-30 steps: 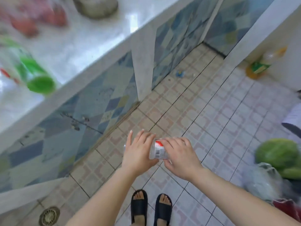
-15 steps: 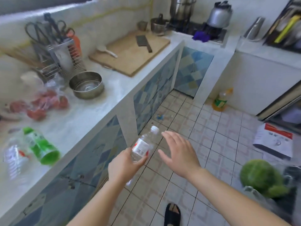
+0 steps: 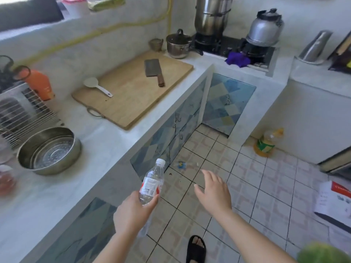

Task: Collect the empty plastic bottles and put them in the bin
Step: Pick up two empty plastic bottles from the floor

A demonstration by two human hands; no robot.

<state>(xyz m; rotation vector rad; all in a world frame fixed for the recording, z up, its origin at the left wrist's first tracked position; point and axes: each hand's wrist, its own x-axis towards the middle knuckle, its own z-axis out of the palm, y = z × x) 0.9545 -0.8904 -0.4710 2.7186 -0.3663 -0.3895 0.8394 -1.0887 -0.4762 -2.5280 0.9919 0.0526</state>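
Note:
A clear plastic bottle [image 3: 152, 180] with a white cap and a red-and-white label is held tilted in my left hand [image 3: 133, 213], which grips its lower half just off the edge of the kitchen counter [image 3: 106, 149]. My right hand [image 3: 213, 190] hovers beside it over the tiled floor, fingers spread, holding nothing. A second, yellowish plastic bottle [image 3: 267, 142] with a green label stands on the floor by the far wall. No bin is in view.
The counter holds a steel bowl [image 3: 49, 150], a wooden cutting board [image 3: 133, 90] with a cleaver [image 3: 153, 71], and a dish rack [image 3: 20, 111]. A stove with pots [image 3: 212, 16] sits at the back. A white box [image 3: 334, 204] and a green melon [image 3: 322, 253] lie on the right.
My view rose from the floor to the counter and stove. My right hand let go of the bottle, and my left hand carries it alone, raised higher.

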